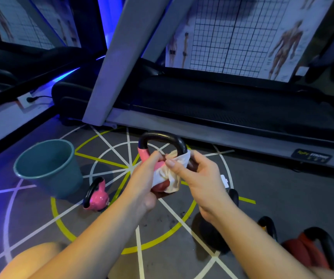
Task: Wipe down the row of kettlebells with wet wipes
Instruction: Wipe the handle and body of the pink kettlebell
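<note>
Pink kettlebell (143,153) is held up off the floor at centre. Left hand (144,186) is curled under its body, gripping it, and right hand (198,178) pinches the wet wipe (174,175) against the right side of the handle. Second pink kettlebell (98,198) sits on the floor to the left, just beside the grey bucket (61,178); treadmill (222,101) is on the far side.

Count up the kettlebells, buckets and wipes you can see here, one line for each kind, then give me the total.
Kettlebells: 5
Bucket: 1
Wipe: 1
Total: 7
</note>
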`<move>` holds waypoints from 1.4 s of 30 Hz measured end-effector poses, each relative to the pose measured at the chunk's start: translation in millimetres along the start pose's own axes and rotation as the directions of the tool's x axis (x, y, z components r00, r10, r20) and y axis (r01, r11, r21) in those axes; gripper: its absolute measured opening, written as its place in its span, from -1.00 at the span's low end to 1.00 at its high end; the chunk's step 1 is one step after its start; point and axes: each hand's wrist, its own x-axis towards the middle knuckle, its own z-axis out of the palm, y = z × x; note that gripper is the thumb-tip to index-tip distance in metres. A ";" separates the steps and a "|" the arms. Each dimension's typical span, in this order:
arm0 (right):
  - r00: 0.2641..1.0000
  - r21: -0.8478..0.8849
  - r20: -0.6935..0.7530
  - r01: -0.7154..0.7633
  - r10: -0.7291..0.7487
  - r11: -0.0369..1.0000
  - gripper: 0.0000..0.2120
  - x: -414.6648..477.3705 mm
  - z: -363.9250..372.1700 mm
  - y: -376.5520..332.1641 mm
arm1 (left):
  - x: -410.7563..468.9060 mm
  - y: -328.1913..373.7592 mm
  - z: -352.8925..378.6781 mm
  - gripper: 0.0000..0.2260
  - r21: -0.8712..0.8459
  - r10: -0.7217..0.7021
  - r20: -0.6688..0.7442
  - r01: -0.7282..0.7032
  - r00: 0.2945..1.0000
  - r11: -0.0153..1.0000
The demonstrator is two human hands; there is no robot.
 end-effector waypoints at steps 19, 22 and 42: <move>0.983 -0.014 0.017 -0.181 0.181 0.983 -0.74 -10.3 -0.1 -6.7 | 1.7 -14.2 -7.1 -0.84 0.041 -0.118 -0.054 0.120 0.992 0.992; 0.994 -0.200 0.014 -0.107 0.112 0.974 -0.48 -15.4 -2.2 -3.3 | 0.4 -12.7 -11.6 -0.92 0.005 -0.085 -0.104 0.086 0.991 0.996; 0.998 -0.618 0.019 -0.041 0.066 0.785 -0.74 -17.4 -9.3 15.2 | -29.6 -16.3 -46.0 -0.67 0.406 0.166 -0.257 -0.050 0.952 0.913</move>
